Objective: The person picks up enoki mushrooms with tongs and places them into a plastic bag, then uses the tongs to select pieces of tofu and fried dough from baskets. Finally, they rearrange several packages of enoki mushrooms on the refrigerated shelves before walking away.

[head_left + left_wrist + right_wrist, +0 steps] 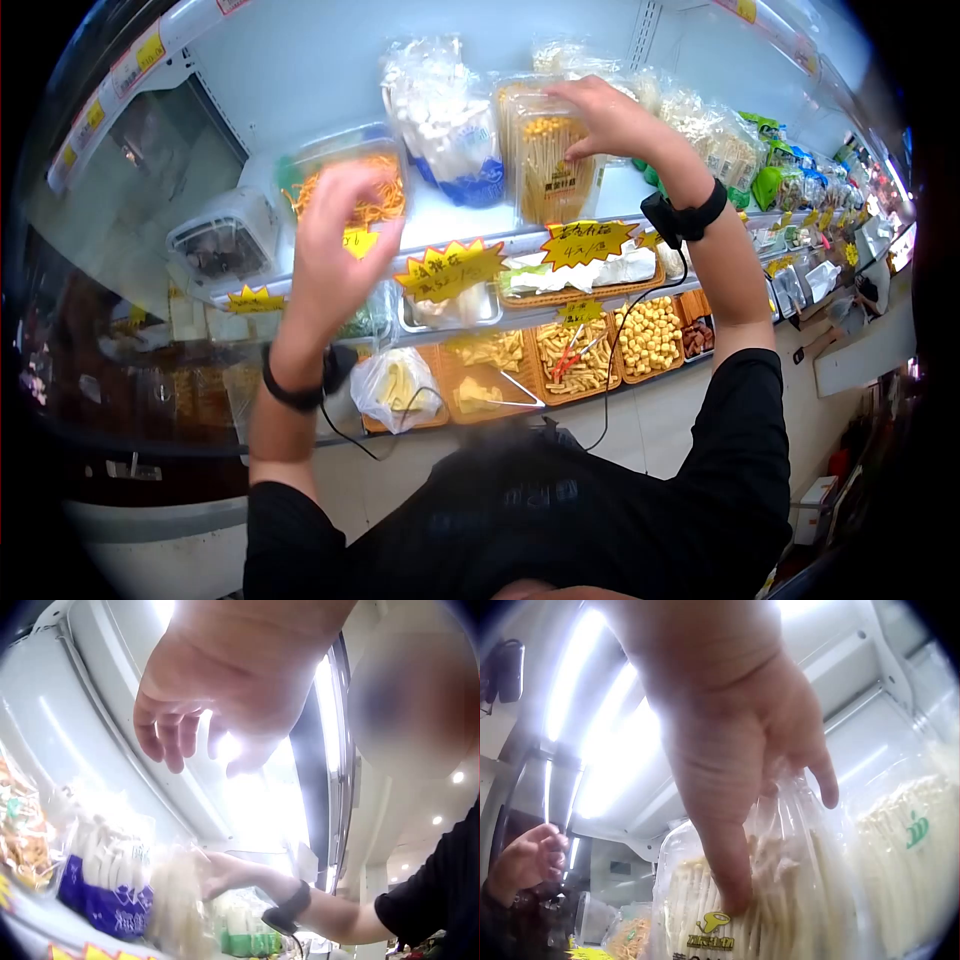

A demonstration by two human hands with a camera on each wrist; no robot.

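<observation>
My right hand [612, 120] grips the top of a clear plastic pack of enoki mushrooms [552, 180] with yellow caps, standing upright on the refrigerated shelf. In the right wrist view the thumb presses on the pack's front [705, 900], and the other fingers are partly hidden behind its top. My left hand [340, 225], blurred, is raised in front of a clear pack of orange strands [382, 200]. Its fingers bend loosely in the left wrist view, with nothing in them. Between the hands stands a bag of white mushrooms [445, 120] with a blue printed base.
More bagged mushrooms [715, 140] and green packs [770, 185] line the shelf to the right. Yellow price signs [590, 243] stick up along its front edge. Below are baskets of cut food [575, 355] and a white plastic bag [397, 390]. A clear plastic container [225, 235] stands at left.
</observation>
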